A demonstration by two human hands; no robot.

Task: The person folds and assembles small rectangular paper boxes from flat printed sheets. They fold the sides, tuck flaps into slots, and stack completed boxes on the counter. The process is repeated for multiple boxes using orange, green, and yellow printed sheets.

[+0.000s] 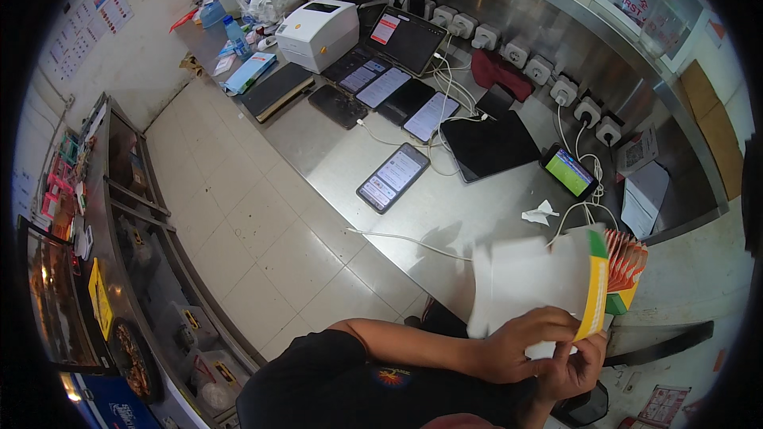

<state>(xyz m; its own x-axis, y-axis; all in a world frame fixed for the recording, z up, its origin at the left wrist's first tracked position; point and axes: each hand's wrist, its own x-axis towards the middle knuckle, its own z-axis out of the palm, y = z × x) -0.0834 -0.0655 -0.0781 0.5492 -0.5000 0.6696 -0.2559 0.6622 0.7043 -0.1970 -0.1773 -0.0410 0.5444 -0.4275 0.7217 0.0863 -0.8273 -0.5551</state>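
Note:
Over the counter's near right corner I hold an unfolded cardboard carton, white on this side with a yellow and green printed edge. My left hand is closed on its lower edge, thumb and fingers pinching near the yellow strip. Close beside it, my right hand is also closed on the lower corner of the carton. Just past the carton stands a row of flat orange-red folded pieces in a green and yellow box, partly hidden by the carton.
On the steel counter lie several phones, one of them nearest me, a black tablet, loose white cables and a crumpled paper scrap. A white label printer stands farther back. Plugged-in chargers line the wall.

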